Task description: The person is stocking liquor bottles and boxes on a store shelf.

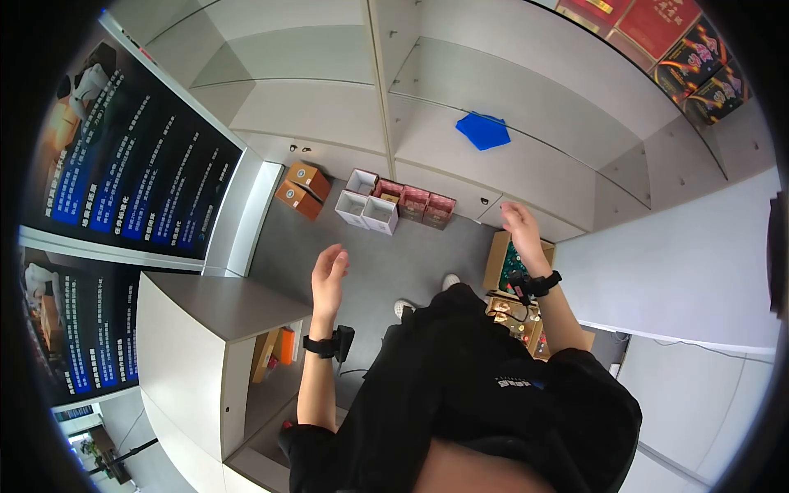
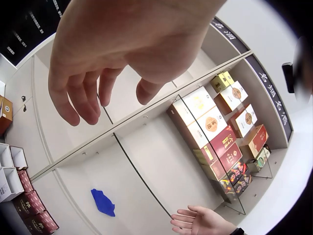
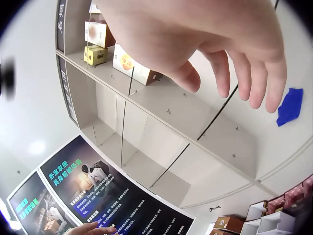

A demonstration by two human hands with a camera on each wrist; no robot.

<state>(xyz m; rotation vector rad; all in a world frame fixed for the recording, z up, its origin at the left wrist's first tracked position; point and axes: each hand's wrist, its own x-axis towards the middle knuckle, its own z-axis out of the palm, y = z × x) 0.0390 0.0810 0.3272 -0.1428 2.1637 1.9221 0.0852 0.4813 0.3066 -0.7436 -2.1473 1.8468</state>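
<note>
Hanging well apart, the left hand and right hand had their fingers loosely bent; the blue piece lay inside the pale cabinet ahead; on the floor, white boxes stood beside red boxes, with brown boxes to their left; in the head view an open carton showed beside the right hand.

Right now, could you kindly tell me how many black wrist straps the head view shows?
2: the left strap is round the wrist behind the left hand, the right strap round the wrist behind the right hand. No others show there.
</note>
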